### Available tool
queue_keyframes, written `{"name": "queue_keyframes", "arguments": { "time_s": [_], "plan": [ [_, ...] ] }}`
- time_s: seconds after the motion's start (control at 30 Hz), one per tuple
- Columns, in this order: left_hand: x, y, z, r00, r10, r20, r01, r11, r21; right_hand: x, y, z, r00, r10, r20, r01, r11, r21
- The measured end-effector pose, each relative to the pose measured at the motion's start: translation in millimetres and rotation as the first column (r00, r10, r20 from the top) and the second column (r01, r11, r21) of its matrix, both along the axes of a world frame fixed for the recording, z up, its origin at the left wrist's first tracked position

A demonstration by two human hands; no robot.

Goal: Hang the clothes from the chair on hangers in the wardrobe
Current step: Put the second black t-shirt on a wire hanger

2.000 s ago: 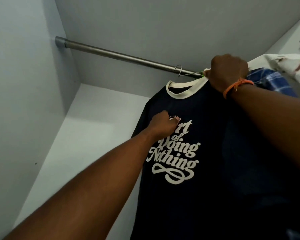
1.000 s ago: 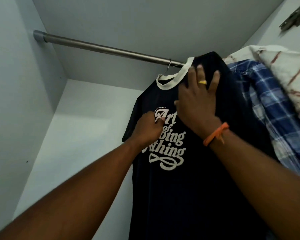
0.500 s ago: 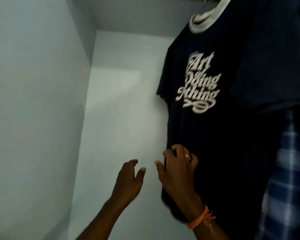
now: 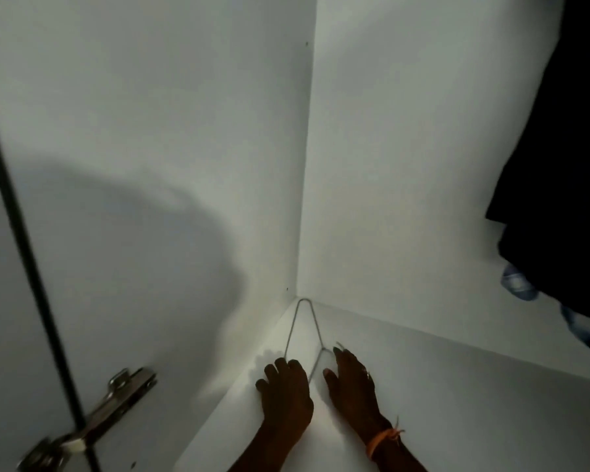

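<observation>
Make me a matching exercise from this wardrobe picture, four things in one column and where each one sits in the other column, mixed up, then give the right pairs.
Things:
1. thin metal wire hanger
2. dark hanging T-shirt
3. silver metal door hinge
4. orange string wristband

Places:
A. on the right wrist
B. lower left, on the wardrobe door edge
C. far right, hanging down
D. on the white wardrobe floor, in the corner

Pairs: 1-D, 2-C, 3-B, 4-A
</observation>
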State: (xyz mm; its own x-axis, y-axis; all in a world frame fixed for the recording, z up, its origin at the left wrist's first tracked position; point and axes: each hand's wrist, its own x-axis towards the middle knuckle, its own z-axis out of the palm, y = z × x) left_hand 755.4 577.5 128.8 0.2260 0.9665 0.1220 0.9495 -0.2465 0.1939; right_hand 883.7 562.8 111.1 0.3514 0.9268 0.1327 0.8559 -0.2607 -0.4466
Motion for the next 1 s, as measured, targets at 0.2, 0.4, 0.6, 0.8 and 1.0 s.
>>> {"name": "queue_keyframes", "arguments": {
  "time_s": [0.2,0.4,0.6,0.8,1.0],
  "plan": [
    [12.9,-2.0,-28.4,0.998,-0.056,-0.013,0.057,0.996,0.074,-7.6,-1.7,-26.2,0.977,0.104,0.187,-0.089,0.992,-0.088],
    [18.2,-29.5,-38.9,0.999,0.015,-0.047,-0.011,0.997,0.081,-3.2,-11.9,-21.8,0.985,0.075,-0.154,-0.043,0.979,0.2],
    [19.0,-79.5,-56.1,0.998,0.05,-0.035,-0.039,0.96,0.277,-6.7,-32.6,0.5,0.672,0.132,-0.728,0.183,0.924,0.337],
    [9.4,-146.5,-42.1,0.96,0.163,0.226,-0.204,0.964,0.169,-37.0,-63.2,-1.7,0.148,0.307,-0.94,0.236,0.912,0.335],
    [-34.6,-206.7,-53.5,0.985,0.169,0.042,-0.173,0.936,0.307,-84.0,-97.5,-0.5,-0.171,0.251,-0.953,0.158,0.961,0.225]
  ]
}}
